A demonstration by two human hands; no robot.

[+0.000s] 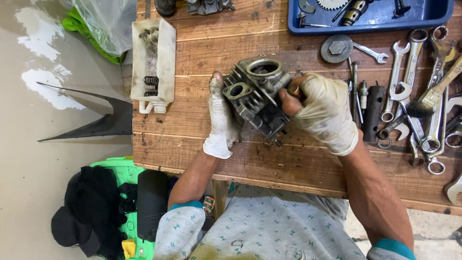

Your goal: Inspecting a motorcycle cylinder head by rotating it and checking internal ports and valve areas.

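**A:** What does the head view show at the centre?

**B:** A finned metal engine part (257, 96), grey and dirty, resting on a wooden table (202, 139). A round bore opens at its top; an oval flange with a hole faces the left hand.

**A:** How do the hands stand?

**B:** Both wear pale, soiled gloves. The left hand (221, 118) lies flat against the left side of the part, fingers extended upward and pressed to the fins: a bracing contact, not a closed grasp. The right hand (322, 110) is curled, its fingers closed around a small brass-coloured piece (293, 89), held at the right side of the part. Whether that piece touches the part cannot be told.

**A:** What lies to the left?

**B:** A white plastic tub (154, 62) holding dark coil springs (151, 82), well apart from the part. Above it, at the table edge, a clear plastic bag (108, 21) over something green.

**A:** And to the right?

**B:** A row of wrenches (409, 91) laid side by side, a brush (433, 98) across them, a dark tube socket (373, 113) just beside the right hand, and a round disc with a nut (337, 48). A blue tray (370, 24) at the top edge holds a gear and small parts.

**A:** Below the table?

**B:** A green stool (125, 168) bearing black cloth (91, 207), on a pale floor (29, 159).
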